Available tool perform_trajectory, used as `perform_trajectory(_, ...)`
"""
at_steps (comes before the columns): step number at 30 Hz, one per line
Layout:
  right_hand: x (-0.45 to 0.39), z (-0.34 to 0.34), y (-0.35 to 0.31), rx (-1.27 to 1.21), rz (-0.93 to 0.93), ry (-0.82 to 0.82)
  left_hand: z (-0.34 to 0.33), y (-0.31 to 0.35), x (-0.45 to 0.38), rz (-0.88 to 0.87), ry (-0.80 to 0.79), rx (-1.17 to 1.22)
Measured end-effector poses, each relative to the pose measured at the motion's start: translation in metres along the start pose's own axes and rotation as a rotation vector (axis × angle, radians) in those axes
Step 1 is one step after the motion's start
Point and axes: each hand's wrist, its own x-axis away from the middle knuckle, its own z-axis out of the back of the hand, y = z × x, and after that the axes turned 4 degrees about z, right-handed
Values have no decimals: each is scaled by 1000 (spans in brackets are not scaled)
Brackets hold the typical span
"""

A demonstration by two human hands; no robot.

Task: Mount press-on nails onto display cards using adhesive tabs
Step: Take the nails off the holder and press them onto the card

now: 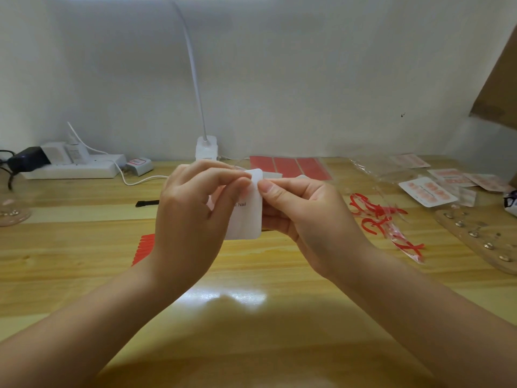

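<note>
Wooden table (84, 247): bare boards show below the raised arms. White card (247, 217) held upright above the middle. Left hand (193, 217) grips its left edge; right hand (305, 217) pinches its top corner.

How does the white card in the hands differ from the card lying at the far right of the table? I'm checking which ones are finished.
The held card is lifted off the table, pinched by the left hand and right hand; the far-right card lies flat, untouched. The held card's visible face is plain white with small print; the far-right card carries rows of pink nails. Both are white with rounded corners.
</note>
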Motion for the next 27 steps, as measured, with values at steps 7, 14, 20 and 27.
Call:
perform_trajectory(7, -1, 0, -1, -30, -12, -4, 2, 6, -2, 70, -21, 88)
perform_trajectory(14, -1, 1, 1, -37, -2, 1, 0, 4, 0, 4, -11, 37)
perform_trajectory(20, -1, 1, 0, 31, 11, 12, 0, 4, 0, -49, -11, -6)
perform_trajectory(27, -5, 5, -1, -19, 7, 14, 1, 8, 0, -31, -102, 55)
